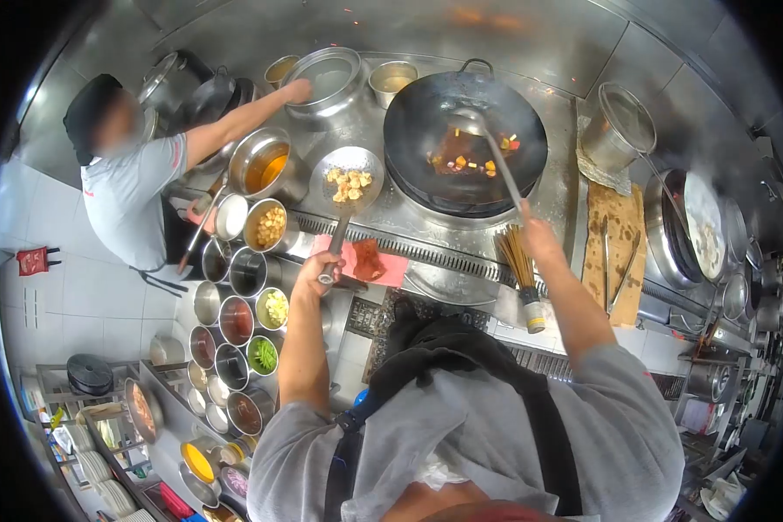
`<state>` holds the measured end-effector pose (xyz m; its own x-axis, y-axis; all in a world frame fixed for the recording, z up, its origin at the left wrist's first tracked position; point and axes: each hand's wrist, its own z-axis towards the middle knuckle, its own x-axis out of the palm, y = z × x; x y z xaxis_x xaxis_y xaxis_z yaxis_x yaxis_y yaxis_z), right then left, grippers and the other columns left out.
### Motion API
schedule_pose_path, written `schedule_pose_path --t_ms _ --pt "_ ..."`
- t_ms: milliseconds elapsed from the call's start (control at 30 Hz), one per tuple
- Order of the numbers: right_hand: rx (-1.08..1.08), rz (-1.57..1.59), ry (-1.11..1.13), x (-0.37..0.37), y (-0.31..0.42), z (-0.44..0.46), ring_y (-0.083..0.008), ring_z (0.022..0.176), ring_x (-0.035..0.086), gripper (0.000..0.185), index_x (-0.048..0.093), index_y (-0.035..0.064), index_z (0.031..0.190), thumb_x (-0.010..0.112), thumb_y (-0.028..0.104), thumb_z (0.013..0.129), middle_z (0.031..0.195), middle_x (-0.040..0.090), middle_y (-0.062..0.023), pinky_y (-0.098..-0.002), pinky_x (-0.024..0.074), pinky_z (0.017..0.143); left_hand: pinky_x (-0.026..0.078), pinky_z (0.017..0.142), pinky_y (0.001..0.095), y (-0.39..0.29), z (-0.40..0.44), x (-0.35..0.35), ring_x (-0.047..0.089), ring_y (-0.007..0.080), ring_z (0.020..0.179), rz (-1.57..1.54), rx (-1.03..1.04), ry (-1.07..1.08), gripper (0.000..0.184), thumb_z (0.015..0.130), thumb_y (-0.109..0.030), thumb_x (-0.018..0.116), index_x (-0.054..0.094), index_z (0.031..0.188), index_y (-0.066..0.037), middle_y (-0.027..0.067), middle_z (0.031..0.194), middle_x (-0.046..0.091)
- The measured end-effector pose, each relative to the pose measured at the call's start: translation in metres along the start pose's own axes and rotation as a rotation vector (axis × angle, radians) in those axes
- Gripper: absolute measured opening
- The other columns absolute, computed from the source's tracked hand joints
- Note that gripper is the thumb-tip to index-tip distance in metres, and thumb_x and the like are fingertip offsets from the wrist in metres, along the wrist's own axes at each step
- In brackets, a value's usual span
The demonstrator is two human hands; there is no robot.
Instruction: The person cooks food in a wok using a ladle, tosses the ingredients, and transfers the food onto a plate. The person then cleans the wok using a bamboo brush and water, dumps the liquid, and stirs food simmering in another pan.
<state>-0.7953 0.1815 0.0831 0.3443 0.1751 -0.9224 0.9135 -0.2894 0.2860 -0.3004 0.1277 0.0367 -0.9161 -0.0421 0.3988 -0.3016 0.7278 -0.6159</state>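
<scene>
My left hand (317, 270) is closed around the dark handle of a metal strainer (357, 157), which holds golden fried pieces (349, 184) beside the wok. In my right hand (539, 235) is the long handle of a ladle (501, 163). The ladle's bowl is inside the black wok (409, 113), above dark red sauce with small pieces of coloured vegetables (461, 163). Under the strainer's handle lies a pink cloth (393, 265) with a dark red patch. A bamboo wok brush (520, 261) stands near my right forearm.
A co-worker (130, 191) at left reaches a hand to a large round pot (329, 106). Several metal containers of ingredients (235, 320) stand left of me. Tongs (625, 271) lie on a stained brown cloth (602, 209) at right, near a tall pot (613, 143).
</scene>
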Motion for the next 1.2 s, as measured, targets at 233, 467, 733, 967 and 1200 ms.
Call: schedule_pose_path --t_ms 233,467,733,967,1200 --pt "-0.108 0.041 0.058 -0.032 -0.039 -0.050 -0.0422 0.091 0.061 0.068 0.024 0.0136 0.145 0.049 0.009 0.082 0.095 0.063 -0.0270 -0.0490 0.0483 0.082 0.042 0.036 0.0234 0.009 -0.105 0.035 0.051 0.0135 0.044 0.158 0.164 -0.085 0.024 0.075 -0.002 0.056 0.050 0.098 0.001 0.0094 0.069 0.055" --pt "-0.066 0.042 0.042 -0.007 -0.016 -0.024 -0.0430 0.092 0.060 0.068 0.024 0.0173 0.146 0.047 0.007 0.082 0.096 0.062 -0.0275 -0.0507 0.0474 0.082 0.043 0.037 0.0273 -0.036 -0.152 0.092 0.052 0.0155 0.044 0.307 0.252 -0.076 0.024 0.072 -0.002 0.059 0.050 0.094 0.003 0.0103 0.068 0.056" --pt "-0.072 0.086 -0.106 -0.040 -0.079 -0.087 -0.0430 0.091 0.060 0.063 0.033 0.0230 0.143 0.053 0.012 0.084 0.094 0.062 -0.0277 -0.0514 0.0467 0.082 0.042 0.038 0.0284 -0.087 -0.078 0.160 0.055 0.0184 0.046 0.380 0.232 0.016 0.011 0.074 0.003 0.058 0.055 0.084 0.005 0.0111 0.063 0.057" --pt "-0.043 0.041 -0.192 -0.022 -0.128 -0.144 -0.0410 0.083 0.061 0.064 0.038 0.0265 0.140 0.061 0.013 0.081 0.090 0.064 -0.0225 -0.0508 0.0474 0.076 0.044 0.039 0.0341 -0.071 -0.001 0.219 0.057 0.0207 0.047 0.758 0.208 -0.063 0.017 0.072 0.001 0.059 0.056 0.088 0.006 0.0120 0.063 0.056" --pt "-0.032 0.064 -0.080 -0.029 -0.124 -0.180 -0.0401 0.082 0.061 0.062 0.040 0.0196 0.138 0.059 0.011 0.080 0.087 0.064 -0.0225 -0.0500 0.0479 0.074 0.052 0.076 0.0489 -0.044 0.004 0.222 0.065 0.0422 0.082 1.479 0.659 -0.498 0.044 0.072 -0.009 0.059 0.052 0.113 0.004 0.0274 0.083 0.064"
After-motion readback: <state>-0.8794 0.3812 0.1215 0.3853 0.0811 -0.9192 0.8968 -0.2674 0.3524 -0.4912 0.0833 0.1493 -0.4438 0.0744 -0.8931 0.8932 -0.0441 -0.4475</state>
